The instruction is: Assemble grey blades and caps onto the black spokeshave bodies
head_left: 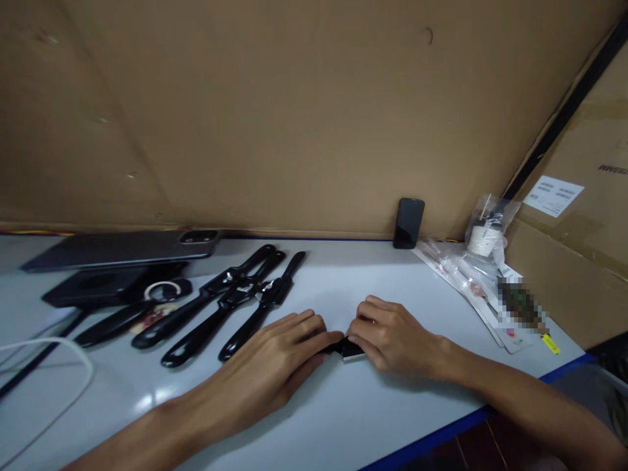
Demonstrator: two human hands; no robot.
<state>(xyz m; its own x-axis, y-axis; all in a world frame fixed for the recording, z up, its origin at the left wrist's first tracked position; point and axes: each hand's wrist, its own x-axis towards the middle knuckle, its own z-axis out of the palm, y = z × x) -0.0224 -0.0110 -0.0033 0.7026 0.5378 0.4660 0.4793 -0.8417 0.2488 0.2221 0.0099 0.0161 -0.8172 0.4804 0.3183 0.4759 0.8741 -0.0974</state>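
A small black piece (351, 350) with a pale lower edge is held between the two hands, low over the white table (343, 275) and near its blue front edge; whether it rests on the surface cannot be told; most of it is hidden by the fingers.

The left hand (279, 356) is laid palm down, its forearm brought in from the lower left; the fingers are stretched to the right and kept close together; the left end of the piece is pinched at their tips. The right hand (392, 337) is brought in from the lower right, the wrist slightly bent; the fingers are curled down and inward with the knuckles raised; the right end of the piece is clamped between thumb and fingertips. The two sets of fingertips are almost touching over the piece.

Just left of the left hand, black watches (235, 294) are laid side by side on a slant; further left a black pad (93, 286) is seen, and behind it a dark phone (122, 248) lies flat near the cardboard wall (294, 118). A white cable (49, 339) is curved at the left edge. A small black handset (409, 222) is propped upright against the wall, well apart from the right hand; clear plastic packets (471, 278) are spread to the right.
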